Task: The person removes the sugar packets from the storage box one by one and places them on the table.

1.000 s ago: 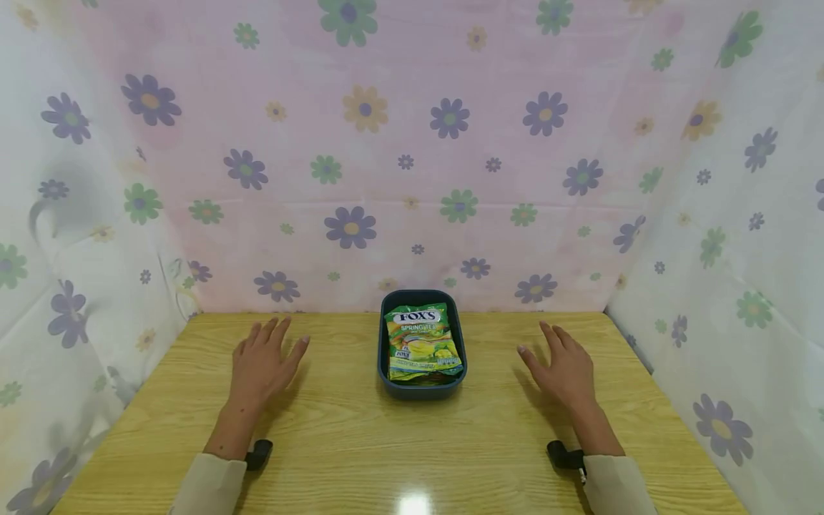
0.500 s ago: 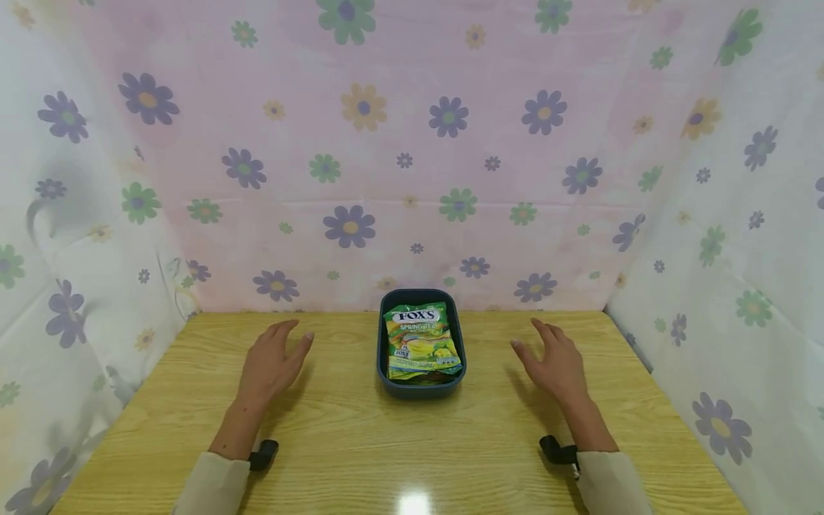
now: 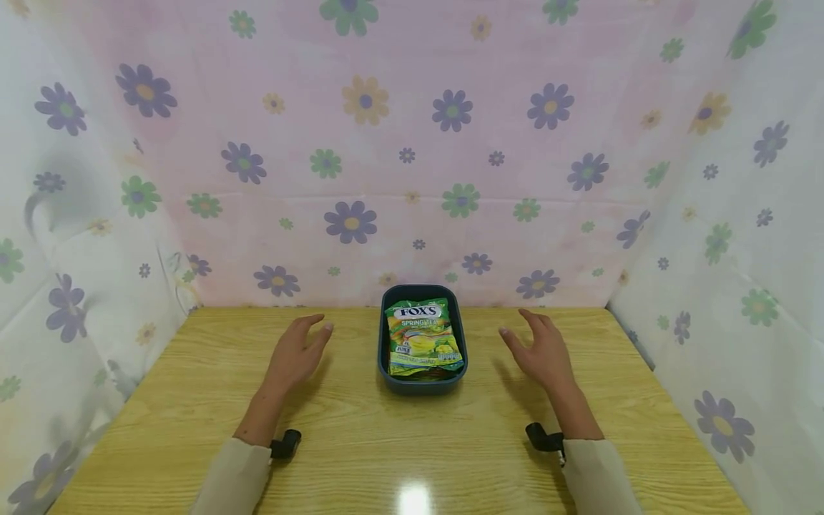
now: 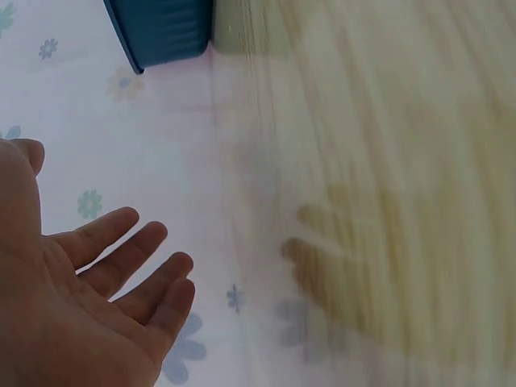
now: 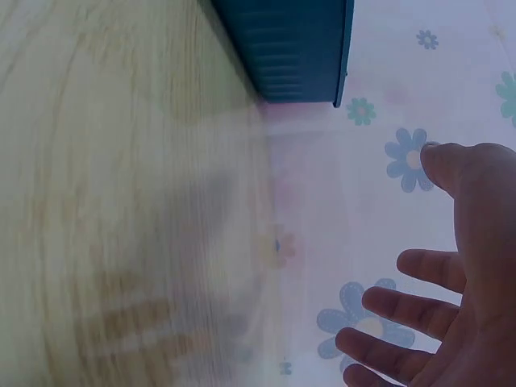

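A dark blue rectangular container (image 3: 421, 388) stands near the back of the table, with a green and yellow bag of Fox's Spring Tea candy (image 3: 423, 336) lying in it. More packaging shows under the bag, but its kind is hidden. My left hand (image 3: 297, 357) hovers to the container's left, fingers spread and holding nothing. On the other side my right hand (image 3: 541, 354) is likewise apart from it, palm turned inward, fingers loosely extended. Both wrist views show the container's ribbed side wall (image 4: 165, 32) beyond the relaxed fingers.
The wooden table (image 3: 360, 450) has a bright light reflection near its front edge. Flowered cloth (image 3: 412, 164) hangs behind the table and along both sides. Black wrist cameras (image 3: 286, 445) sit at the cuffs of the beige sleeves.
Both hands have moved inward toward the container, the left to the right and the right to the left. The container and bag stay in place; the head view has shifted slightly.
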A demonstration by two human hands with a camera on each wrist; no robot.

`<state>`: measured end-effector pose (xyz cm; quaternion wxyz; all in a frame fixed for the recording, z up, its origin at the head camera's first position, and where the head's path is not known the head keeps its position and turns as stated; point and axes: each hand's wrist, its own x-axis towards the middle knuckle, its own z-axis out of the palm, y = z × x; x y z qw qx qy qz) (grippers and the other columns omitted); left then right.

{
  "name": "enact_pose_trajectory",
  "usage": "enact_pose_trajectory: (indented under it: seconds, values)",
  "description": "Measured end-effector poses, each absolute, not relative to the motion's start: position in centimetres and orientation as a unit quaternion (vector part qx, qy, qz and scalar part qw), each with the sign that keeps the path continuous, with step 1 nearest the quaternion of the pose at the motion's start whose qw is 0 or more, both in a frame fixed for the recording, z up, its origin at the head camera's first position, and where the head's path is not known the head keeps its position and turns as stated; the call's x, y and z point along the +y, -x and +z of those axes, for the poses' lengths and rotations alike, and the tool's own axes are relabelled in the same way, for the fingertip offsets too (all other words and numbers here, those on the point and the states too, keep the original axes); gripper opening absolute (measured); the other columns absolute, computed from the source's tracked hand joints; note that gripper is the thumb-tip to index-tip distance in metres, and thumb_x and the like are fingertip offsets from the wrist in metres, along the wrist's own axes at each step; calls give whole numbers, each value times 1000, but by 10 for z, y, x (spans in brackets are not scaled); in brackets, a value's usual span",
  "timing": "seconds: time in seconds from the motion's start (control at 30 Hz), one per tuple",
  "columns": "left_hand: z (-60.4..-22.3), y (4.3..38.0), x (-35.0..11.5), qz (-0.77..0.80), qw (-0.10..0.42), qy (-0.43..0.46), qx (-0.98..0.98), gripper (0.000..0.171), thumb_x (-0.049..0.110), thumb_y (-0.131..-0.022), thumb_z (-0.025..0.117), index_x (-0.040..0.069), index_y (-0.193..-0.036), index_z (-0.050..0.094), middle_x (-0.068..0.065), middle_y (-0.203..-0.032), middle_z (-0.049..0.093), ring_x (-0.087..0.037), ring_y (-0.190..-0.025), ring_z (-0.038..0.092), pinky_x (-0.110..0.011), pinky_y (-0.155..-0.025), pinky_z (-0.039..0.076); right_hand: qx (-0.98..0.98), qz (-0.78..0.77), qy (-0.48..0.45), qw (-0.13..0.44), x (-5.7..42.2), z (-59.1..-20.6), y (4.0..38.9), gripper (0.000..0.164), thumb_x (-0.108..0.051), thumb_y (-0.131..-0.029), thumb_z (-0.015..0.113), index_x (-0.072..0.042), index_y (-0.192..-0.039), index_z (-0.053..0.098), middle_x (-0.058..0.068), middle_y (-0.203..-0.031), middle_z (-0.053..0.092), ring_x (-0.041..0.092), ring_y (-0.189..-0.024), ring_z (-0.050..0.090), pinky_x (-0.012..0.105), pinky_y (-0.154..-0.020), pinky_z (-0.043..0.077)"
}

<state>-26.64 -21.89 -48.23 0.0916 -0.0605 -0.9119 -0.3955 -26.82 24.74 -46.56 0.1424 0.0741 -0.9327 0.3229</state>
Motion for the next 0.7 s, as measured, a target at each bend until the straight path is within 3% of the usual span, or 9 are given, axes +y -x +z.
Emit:
enact_pose_trajectory:
  seconds: [0.3,0.5,0.7]
  values:
    - [-488,274,-195,-486,76,69,-868,64,48,-115,41,0,-157,47,-25,-158,47,-45,-145,46,-60,-117,40,-928,342,-73,132,232,-461,275,68,-44,-106,64,0,-156,49,30,-155,47,53,-139,48,70,-110,41]
    - [-493,280,-180,-529,67,57,-844,63,52,-113,43,6,-156,51,-19,-155,53,-40,-141,52,-58,-117,40,-922,350,-77,147,220,-460,278,63,-40,-105,67,3,-149,56,28,-150,52,50,-128,58,64,-103,49]
    - [-498,286,-164,-582,54,56,-809,58,46,-114,46,5,-155,53,-18,-152,58,-39,-138,57,-59,-114,44,-906,377,-79,173,209,-457,283,56,-34,-103,71,4,-142,62,26,-143,58,48,-122,62,59,-101,53]
